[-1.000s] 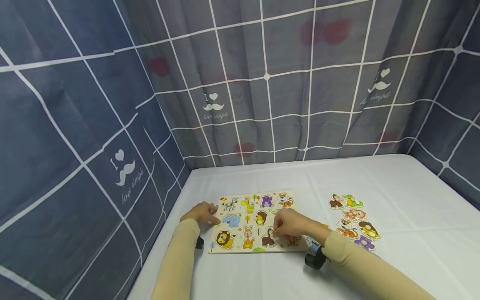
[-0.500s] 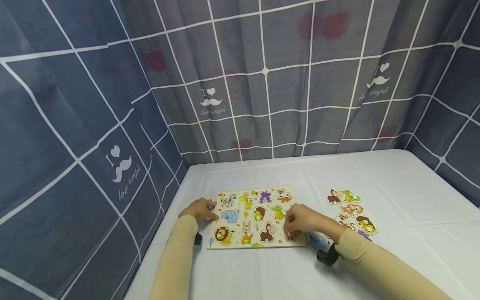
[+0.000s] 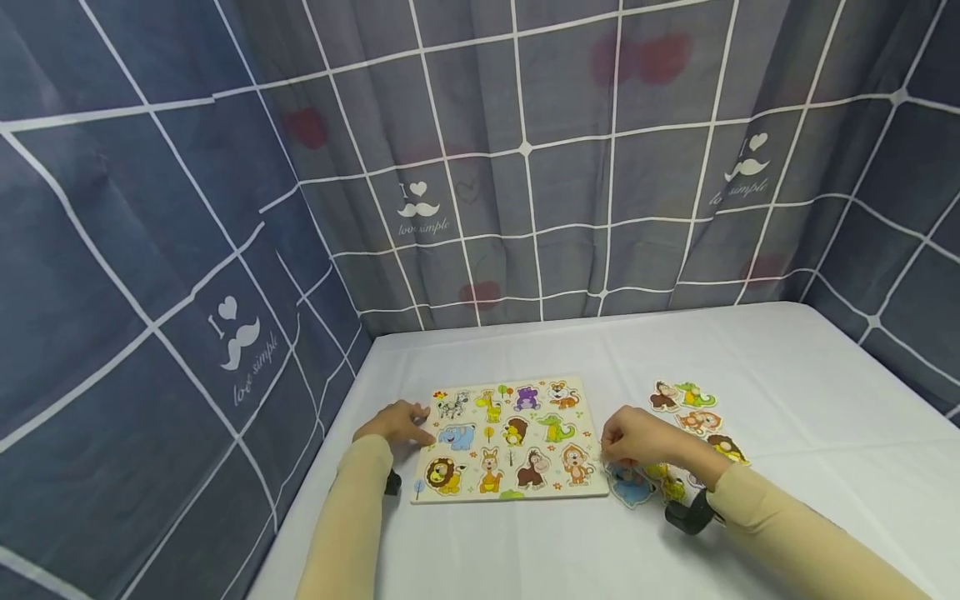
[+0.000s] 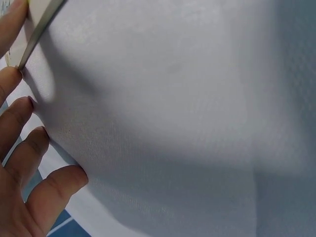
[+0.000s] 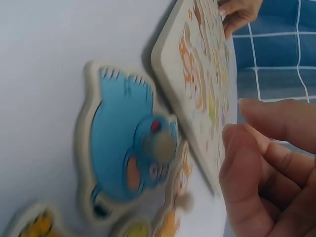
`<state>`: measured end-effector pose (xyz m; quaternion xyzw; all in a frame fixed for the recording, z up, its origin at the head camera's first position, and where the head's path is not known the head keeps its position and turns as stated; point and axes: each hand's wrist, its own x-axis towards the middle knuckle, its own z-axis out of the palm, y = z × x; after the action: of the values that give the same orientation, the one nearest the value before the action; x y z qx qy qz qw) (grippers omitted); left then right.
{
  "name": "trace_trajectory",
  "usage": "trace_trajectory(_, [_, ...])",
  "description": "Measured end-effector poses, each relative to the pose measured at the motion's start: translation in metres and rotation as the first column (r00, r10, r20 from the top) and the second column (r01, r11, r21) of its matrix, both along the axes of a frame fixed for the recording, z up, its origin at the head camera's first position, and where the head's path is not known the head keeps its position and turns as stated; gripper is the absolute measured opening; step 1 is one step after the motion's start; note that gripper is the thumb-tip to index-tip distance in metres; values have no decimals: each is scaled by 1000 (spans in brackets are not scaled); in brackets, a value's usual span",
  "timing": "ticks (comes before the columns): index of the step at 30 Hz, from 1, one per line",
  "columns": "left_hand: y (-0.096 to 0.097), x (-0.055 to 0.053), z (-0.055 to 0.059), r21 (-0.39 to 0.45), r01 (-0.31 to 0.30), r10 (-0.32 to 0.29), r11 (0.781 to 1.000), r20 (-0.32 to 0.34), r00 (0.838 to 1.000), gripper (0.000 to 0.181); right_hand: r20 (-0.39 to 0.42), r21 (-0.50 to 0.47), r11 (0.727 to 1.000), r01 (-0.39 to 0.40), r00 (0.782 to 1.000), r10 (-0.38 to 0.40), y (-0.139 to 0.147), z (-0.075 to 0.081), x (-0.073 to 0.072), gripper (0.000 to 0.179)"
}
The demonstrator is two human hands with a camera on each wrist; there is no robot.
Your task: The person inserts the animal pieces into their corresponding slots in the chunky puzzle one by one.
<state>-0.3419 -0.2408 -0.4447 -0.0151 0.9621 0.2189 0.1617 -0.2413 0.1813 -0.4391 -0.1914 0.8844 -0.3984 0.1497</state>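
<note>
A pale wooden puzzle board [image 3: 470,493] with animal pictures in rows lies on the table. My left hand [image 3: 392,423] rests at its left edge, fingers spread; in the left wrist view, fingertips [image 4: 11,78] are right at the board's edge. My right hand [image 3: 639,437] is just past the board's right edge, above loose pieces. In the right wrist view its fingers are loosely bent, with thumb and index tips apart and nothing between them. Nearest it is a blue elephant piece [image 5: 121,138] with a knob, lying close beside the board, overlapping an orange piece [image 5: 169,224].
More loose animal pieces lie to the right: a gorilla [image 3: 664,397], a green crocodile [image 3: 696,396], a monkey [image 3: 699,421] and a hedgehog [image 3: 727,448]. The right forearm partly covers others. A dark checked curtain [image 3: 562,208] stands behind the white table [image 3: 465,558].
My right hand has moved right, from over the board's gorilla and monkey pictures to beyond its right edge, uncovering the monkey picture. My left hand stays at the left edge.
</note>
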Motion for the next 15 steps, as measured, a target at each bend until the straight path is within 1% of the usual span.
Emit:
trace_trajectory(2, [0,0,-1,7,1,-1,1000,3,1000,78,6,-6,1000,5,1000,-5,7,0,3,15])
trace_trajectory(8, [0,0,-1,-21,1,-1,1000,-3,1000,78,14,-17,1000,22,1000,-21,28,-4,11,15])
trace_trajectory(11, [0,1,0,-30,0,0,1000,-4,1000,79,12,-8,999,36,999,-36,35,-6,14,16])
trace_trajectory(15, [-1,1,-1,-29,9,-9,1000,-5,1000,78,30,-7,999,51,998,-50,41,-7,18,16])
